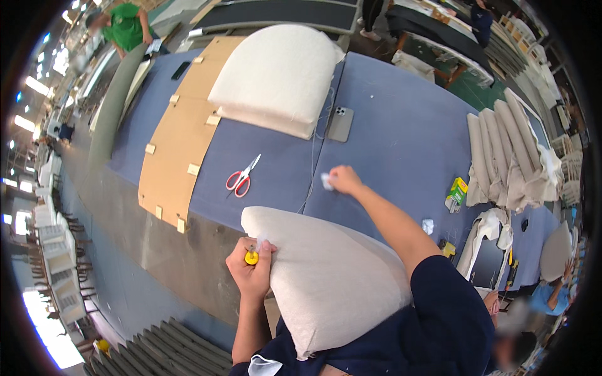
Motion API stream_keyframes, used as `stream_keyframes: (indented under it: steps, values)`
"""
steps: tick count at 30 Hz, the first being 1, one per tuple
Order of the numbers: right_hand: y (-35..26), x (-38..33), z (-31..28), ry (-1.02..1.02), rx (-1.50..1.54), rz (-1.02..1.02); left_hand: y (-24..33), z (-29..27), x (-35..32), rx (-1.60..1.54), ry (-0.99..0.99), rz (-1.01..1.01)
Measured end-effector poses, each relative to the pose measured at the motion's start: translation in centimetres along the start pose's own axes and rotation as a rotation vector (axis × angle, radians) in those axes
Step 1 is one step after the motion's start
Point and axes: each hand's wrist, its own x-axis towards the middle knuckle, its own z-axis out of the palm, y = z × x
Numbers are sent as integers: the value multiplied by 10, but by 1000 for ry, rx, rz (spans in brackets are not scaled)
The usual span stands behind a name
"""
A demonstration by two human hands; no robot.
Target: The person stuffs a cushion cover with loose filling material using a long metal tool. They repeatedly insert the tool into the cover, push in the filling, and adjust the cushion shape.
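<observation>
While the beige cushion (338, 276) lies against the person's dark-clad torso at lower centre, the left hand (251, 268) is closed at its left edge, curled around a yellow-ended tool (251, 257). Plump in form, the cushion is probably light and soft, with a woven cover offering good grip and little fragility; broad holds along opposite edges would suit it better than a pinch at one corner. Beyond it, near the middle of the frame, the right hand (345, 180) pinches a small white scrap (326, 182), its fingers nearly together, above the blue work surface (389, 150). Red-handled scissors (245, 174) lie left of centre, blades slightly parted. Farther up are a phone (340, 124) and, just beside it, a domed white cushion (276, 78). A worker in green (128, 28) stands at upper left.
</observation>
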Motion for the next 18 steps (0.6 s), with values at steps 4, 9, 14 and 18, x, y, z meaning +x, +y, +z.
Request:
stream_keyframes:
  steps: [4, 9, 14, 18]
  values:
    - [-15, 94, 7, 260, 634, 219, -22, -13, 15, -47, -23, -82]
    - [-79, 162, 4, 32, 1303, 500, -35, -29, 21, -75, 38, -139]
    - [-78, 184, 18, 225, 2325, 583, -48, -34, 26, -122, 71, -168]
    - [-82, 168, 11, 124, 2292, 404, -48, -39, 21, -115, 78, -183]
